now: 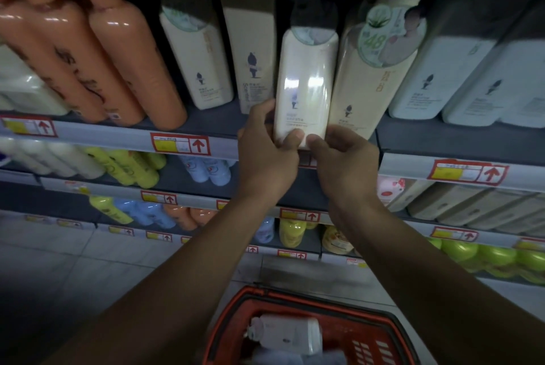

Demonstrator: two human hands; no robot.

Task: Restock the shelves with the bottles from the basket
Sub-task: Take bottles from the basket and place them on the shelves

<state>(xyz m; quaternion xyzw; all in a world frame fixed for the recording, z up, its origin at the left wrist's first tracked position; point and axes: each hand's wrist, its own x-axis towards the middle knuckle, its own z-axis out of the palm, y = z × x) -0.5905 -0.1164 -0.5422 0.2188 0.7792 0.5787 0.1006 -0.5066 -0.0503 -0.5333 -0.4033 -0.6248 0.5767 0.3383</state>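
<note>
Red basket [380, 332] holds one white bottle [290, 335].

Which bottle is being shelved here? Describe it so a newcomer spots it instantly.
On the top shelf, right of the orange bottles, find the cream bottle at the front edge. Unlike its neighbours, the left hand and right hand grip its base.

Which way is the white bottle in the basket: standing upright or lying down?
Lying down: the white bottle rests on its side in the red basket, cap pointing left.
</note>
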